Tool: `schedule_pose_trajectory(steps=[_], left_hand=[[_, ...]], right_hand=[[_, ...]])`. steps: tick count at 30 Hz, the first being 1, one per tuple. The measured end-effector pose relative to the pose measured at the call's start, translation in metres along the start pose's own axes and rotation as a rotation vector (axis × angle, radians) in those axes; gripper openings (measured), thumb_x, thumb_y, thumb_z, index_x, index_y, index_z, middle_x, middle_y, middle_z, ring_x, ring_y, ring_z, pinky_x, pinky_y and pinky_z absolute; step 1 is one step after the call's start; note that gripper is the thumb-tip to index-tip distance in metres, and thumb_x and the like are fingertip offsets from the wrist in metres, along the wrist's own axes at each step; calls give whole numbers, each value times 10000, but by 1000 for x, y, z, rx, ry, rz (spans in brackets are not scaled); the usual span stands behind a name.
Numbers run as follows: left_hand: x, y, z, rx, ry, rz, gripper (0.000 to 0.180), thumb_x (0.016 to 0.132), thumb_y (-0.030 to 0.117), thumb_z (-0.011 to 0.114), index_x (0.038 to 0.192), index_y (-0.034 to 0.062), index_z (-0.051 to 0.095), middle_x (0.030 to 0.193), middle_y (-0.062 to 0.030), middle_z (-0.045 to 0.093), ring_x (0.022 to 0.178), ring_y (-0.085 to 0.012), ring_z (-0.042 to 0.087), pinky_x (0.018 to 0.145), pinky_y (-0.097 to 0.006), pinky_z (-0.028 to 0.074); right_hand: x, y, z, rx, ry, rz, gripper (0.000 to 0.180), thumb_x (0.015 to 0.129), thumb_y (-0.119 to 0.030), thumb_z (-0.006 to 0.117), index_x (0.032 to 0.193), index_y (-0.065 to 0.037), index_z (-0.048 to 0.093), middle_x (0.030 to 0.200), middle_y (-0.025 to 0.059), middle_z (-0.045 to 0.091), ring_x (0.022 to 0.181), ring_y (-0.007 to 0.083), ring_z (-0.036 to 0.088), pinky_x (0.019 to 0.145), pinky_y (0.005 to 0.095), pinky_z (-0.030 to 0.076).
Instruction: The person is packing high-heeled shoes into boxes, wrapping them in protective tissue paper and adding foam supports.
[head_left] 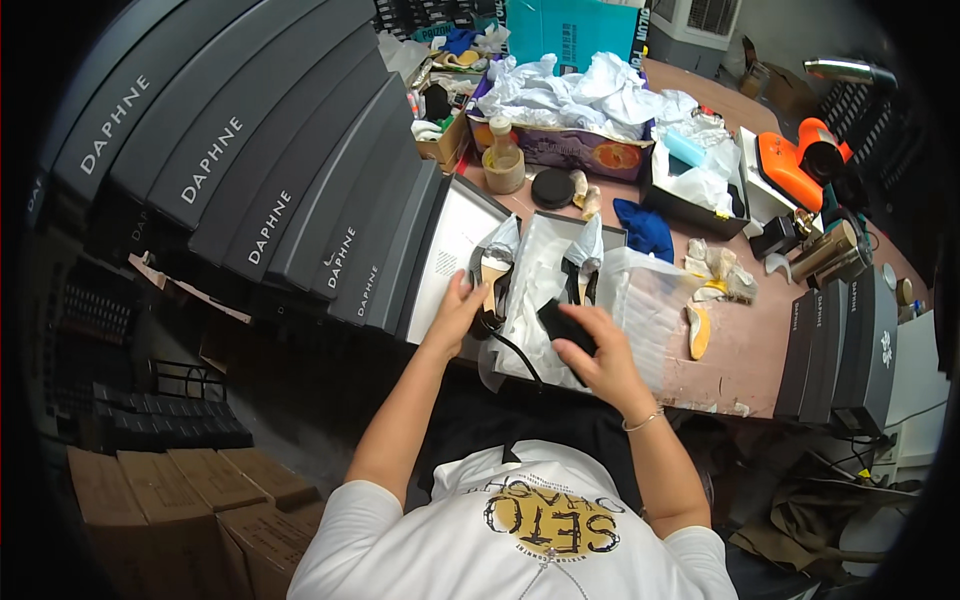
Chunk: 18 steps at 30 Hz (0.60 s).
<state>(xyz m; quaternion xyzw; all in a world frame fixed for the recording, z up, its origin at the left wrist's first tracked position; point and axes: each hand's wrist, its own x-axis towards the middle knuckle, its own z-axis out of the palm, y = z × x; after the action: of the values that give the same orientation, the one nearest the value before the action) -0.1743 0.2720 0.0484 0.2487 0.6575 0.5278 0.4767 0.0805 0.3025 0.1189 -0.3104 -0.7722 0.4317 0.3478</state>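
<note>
My left hand (460,312) grips a strappy sandal (494,268) with a beige insole and dark straps, its toe end stuffed with pale paper. A black strap from it hangs over the box's front edge. In my right hand (605,360) is a black block-shaped pad (562,326), held above the box; whether it is a sponge or a brush I cannot tell. Under both hands lies an open shoe box (625,240) lined with white tissue paper (535,285). A second paper-stuffed sandal (586,258) rests in the tissue, just beyond my right hand.
Stacked dark shoe boxes (330,190) crowd the left, with more boxes (840,350) at the right. Behind stand a paper-filled purple carton (560,150), a brush jar (503,170) and a round black tin (552,188). A blue cloth (643,230) and an orange tool (785,170) lie rightward.
</note>
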Motion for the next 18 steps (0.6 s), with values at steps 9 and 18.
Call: schedule_pose_trajectory(steps=[9,18], left_hand=[[-73,62,14,39,-82,559,668,825,101,574,1407,-97,312,1315,-199,494,1088,-222,571,949,-306,443],[-110,7,49,63,-103,556,783,913,590,477,1379,-31,375,1350,-182,464,1215,-283,487,953,-372,449]], right_hand=[[-10,33,9,349,121,352,542,820,-233,729,1250,39,542,1073,98,593,954,179,536,847,284,424],[-3,-1,13,524,155,368,149,896,-104,604,939,37,626,888,61,630,756,120,560,673,264,450]])
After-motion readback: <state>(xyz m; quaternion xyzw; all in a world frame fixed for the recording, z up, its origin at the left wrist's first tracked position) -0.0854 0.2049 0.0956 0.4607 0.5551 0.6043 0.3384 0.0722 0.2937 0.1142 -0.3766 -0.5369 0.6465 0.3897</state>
